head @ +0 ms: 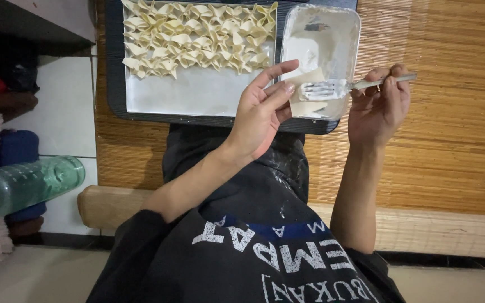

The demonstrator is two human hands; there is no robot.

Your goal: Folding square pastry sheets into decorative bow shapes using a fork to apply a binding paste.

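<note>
1. At the far left of your view, a clear green water bottle (pixel 32 182) is lying on its side on the floor, well apart from your work.
2. On the black tray (pixel 114 84), a white sheet is carrying rows of folded dumplings (pixel 197 39), and they are filling only its upper part.
3. Your left hand (pixel 262 109) is staying half open, palm toward you. Its fingers are stretched out, and the pale square wrapper (pixel 305 78) is lying across the fingertips, just over the lower edge of the white container (pixel 343 33).
4. I am judging that you are now in the filling step: you are bringing paste onto the wrapper, and the folding is not yet done.
5. The fork (pixel 332 88) is lying with its tines touching the wrapper, and white paste is covering the tines.
6. Your right hand (pixel 378 106) is closed around the fork handle, with the thumb and the first fingers pinching it near its end.
7. Under everything, the woven bamboo mat (pixel 450 112) is reaching to the right edge.
8. The next move, as I am judging, is calling for a small portion placed at the wrapper's middle, with the left fingers held level so that the thin sheet is not sagging or slipping off.
</note>
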